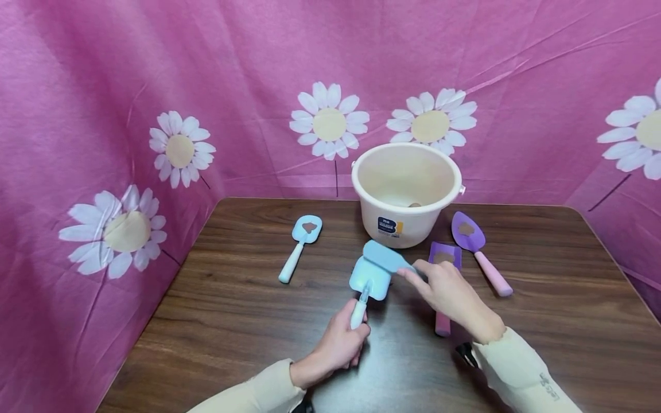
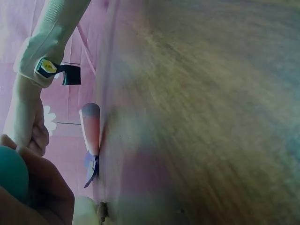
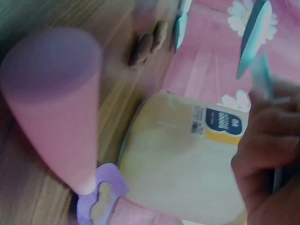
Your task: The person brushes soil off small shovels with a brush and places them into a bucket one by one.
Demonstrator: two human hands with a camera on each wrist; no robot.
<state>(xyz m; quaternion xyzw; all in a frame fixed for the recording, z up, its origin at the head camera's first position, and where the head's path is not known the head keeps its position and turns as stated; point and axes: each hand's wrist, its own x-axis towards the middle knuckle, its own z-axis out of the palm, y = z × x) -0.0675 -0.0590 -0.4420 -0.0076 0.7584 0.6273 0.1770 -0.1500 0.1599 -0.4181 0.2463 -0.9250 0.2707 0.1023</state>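
Note:
My left hand [image 1: 335, 338] grips the pale handle of a light blue toy shovel [image 1: 372, 278], its square head pointing away from me. The right hand [image 1: 454, 289] holds a darker blue flat-bladed tool [image 1: 384, 257]; its kind is unclear. From the head view, this blade overlaps the far edge of the shovel head; I cannot tell whether they touch. In the right wrist view, curled fingers [image 3: 269, 145] surround the tool's handle, largely hidden. A purple shovel [image 1: 445, 252] with a pink handle lies partly under the right hand and wrist, bearing a brown patch.
A cream bucket [image 1: 408, 223] stands behind the hands, with a small brown lump [image 1: 415, 205] inside. Another blue shovel [image 1: 301, 246] lies to the left, and a purple trowel [image 1: 480, 252] with a pink handle to the right. Pink flowered cloth [image 1: 248, 86] borders the wooden table [image 1: 217, 344].

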